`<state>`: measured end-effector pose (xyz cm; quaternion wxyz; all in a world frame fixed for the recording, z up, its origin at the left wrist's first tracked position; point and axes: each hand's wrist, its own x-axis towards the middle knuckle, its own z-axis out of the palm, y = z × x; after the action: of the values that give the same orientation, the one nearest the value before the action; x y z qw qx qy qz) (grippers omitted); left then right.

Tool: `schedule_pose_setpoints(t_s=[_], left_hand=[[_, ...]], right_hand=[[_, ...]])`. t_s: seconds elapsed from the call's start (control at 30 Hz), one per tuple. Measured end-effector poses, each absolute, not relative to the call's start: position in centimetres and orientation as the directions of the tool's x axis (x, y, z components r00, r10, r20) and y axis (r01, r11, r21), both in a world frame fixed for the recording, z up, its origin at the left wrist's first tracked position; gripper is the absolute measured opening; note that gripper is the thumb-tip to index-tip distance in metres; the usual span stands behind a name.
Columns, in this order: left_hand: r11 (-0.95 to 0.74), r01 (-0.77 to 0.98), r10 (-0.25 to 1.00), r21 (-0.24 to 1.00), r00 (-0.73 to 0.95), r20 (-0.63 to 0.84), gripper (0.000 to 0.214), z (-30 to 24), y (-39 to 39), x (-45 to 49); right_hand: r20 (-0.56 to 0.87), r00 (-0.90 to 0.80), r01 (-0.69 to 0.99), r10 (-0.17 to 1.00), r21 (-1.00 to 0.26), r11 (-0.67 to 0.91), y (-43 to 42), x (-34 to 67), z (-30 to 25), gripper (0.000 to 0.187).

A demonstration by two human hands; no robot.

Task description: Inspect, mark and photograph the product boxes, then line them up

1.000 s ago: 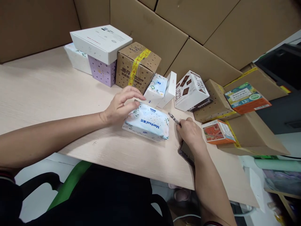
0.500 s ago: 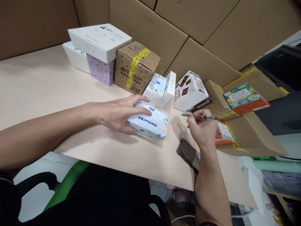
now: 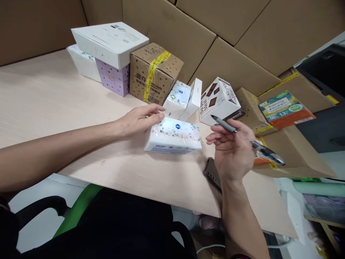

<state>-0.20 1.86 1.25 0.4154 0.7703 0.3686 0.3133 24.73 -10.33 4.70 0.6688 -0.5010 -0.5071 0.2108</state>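
A floral-print pack of tissues (image 3: 176, 135) in plastic wrap rests on the table, a printed long side facing me. At its upper left corner is my left hand (image 3: 140, 122), fingers stretched out; the thumb tip seems to touch the wrap, without a grip around it. My right hand (image 3: 234, 154) is raised right of the pack and holds a grey pen (image 3: 225, 124) between thumb and fingers, its other fingers loosely curled. Below that wrist, partly covered, lies a phone (image 3: 211, 174) with its camera side up.
Along the back stand a white box (image 3: 110, 41) atop a purple box (image 3: 114, 77), a taped carton (image 3: 153, 73), another tissue pack (image 3: 178, 95) and a white biscuit box (image 3: 218, 100). To the right, an orange-and-teal box (image 3: 285, 109) sits by an open carton (image 3: 302, 153). The table's front edge (image 3: 140, 196) is near me.
The tissue pack has turned, showing another side. My left hand has loosened from around it toward its upper left corner. My right hand has turned palm up and swung the pen.
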Motion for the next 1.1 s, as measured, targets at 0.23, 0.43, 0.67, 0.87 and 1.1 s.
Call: schedule_pose_setpoints(t_s=[0.23, 0.43, 0.67, 0.87, 1.1], left_hand=[[-0.834, 0.186, 0.513, 0.520, 0.611, 0.604, 0.028, 1.5, -0.4, -0.6], [-0.915, 0.175, 0.338, 0.364, 0.825, 0.453, 0.019, 1.5, -2.0, 0.3], [-0.928, 0.149, 0.312, 0.342, 0.813, 0.492, 0.022, 1.6, -1.8, 0.3], [-0.947, 0.174, 0.291, 0.269, 0.818, 0.497, 0.019, 1.4, -2.0, 0.3], [-0.971, 0.180, 0.027, -0.158, 0.737, 0.675, 0.022, 0.8, -1.7, 0.3]], right_hand=[[0.454, 0.346, 0.271, 0.821, -0.886, 0.376, -10.3, 23.3, 3.4, 0.021], [0.506, 0.347, 0.233, 0.790, -0.862, 0.450, -10.2, 22.8, 4.5, 0.012], [0.447, 0.292, 0.148, 0.846, -0.895, 0.422, -9.5, 21.5, 5.0, 0.006], [0.293, 0.267, 0.207, 0.918, -0.948, 0.242, -8.6, 22.1, 4.2, 0.016], [0.355, 0.266, 0.389, 0.896, -0.890, 0.237, -8.9, 22.8, 3.9, 0.024]])
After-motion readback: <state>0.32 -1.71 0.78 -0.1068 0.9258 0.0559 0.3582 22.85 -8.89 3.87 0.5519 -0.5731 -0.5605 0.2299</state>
